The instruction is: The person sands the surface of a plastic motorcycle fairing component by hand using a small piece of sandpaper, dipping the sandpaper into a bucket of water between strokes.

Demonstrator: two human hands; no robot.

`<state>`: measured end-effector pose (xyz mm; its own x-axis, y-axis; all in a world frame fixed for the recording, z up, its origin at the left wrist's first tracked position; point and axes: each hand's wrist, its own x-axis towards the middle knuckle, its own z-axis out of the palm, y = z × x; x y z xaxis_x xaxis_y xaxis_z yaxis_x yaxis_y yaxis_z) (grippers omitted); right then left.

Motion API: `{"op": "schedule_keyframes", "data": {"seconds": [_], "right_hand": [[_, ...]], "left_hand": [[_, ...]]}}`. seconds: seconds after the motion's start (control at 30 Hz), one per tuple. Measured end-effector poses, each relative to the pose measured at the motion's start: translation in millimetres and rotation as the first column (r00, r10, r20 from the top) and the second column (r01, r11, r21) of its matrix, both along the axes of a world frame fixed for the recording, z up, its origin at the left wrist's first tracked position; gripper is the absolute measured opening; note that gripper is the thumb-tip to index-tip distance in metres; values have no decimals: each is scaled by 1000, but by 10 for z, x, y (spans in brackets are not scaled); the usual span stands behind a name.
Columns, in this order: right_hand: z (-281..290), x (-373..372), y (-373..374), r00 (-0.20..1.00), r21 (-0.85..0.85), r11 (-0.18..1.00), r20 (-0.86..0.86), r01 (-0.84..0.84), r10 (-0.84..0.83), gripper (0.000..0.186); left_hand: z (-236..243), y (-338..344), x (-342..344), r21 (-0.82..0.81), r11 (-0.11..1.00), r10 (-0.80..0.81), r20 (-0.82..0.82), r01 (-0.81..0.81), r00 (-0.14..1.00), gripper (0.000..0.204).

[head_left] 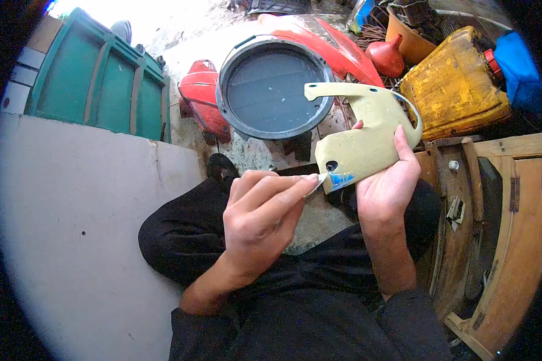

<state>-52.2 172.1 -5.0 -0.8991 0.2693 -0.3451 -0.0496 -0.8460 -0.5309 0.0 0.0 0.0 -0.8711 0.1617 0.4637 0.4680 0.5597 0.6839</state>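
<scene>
My right hand (386, 186) supports a pale yellow plastic fairing panel (367, 141) from below, its thumb along the right edge and a fingertip showing in the cutout. The panel is curved, with a slim arm at its upper left, a round hole and a blue patch (341, 180) at its lower corner. Pinched in my left hand (265, 207) is a small thin whitish folded sheet (317, 183), perhaps sandpaper, at the corner beside the blue patch. Most of that sheet is hidden by my fingers.
Beyond the panel stands a black bucket (223, 102) of greyish water. Red fairing parts (205, 96) lie around it. At right are a yellow jerrycan (454, 84), a red funnel (386, 56) and wooden furniture (521, 210). A white wall (84, 228) borders my left.
</scene>
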Motion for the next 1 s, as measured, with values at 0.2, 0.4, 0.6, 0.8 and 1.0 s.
{"op": "schedule_keyframes", "data": {"seconds": [0.2,0.4,0.6,0.8,1.0], "right_hand": [[23,-3,-4,1000,2,1000,11,9,-9,40],[-16,-4,40,999,-56,998,2,-37,37,41],[45,-12,3,999,-35,999,21,-26,27,41],[11,-6,-14,999,26,998,-6,-51,51,41],[64,21,-90,998,72,995,13,-62,62,39]], "left_hand": [[10,61,39,-166,986,-8,-103,-9,995,39],[35,18,38,-220,975,-31,-29,23,999,37],[14,-63,-24,-251,968,-5,68,22,998,32],[140,-54,-49,-71,996,59,82,-54,995,24],[70,-64,-47,-163,987,10,-29,-15,1000,31]]}}
